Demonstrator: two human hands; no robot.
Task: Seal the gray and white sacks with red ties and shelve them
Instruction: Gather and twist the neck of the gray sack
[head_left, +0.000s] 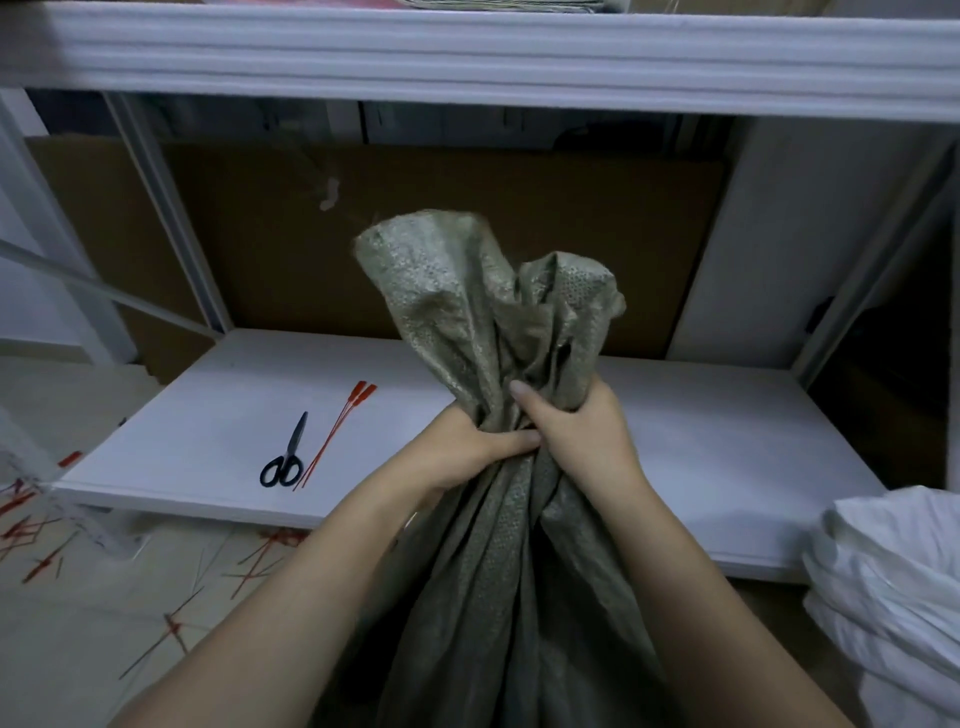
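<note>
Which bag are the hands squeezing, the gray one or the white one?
The gray sack: the left hand and right hand both grip its bunched neck. The white sack lies untouched at the lower right.

Both forearms are bare and slender from the wrists down to the lower edge of the frame. The left hand (467, 447) and right hand (576, 434) are bare too. Near the frame's centre, the right thumb's nail is plain, rounded and slightly long.
</note>
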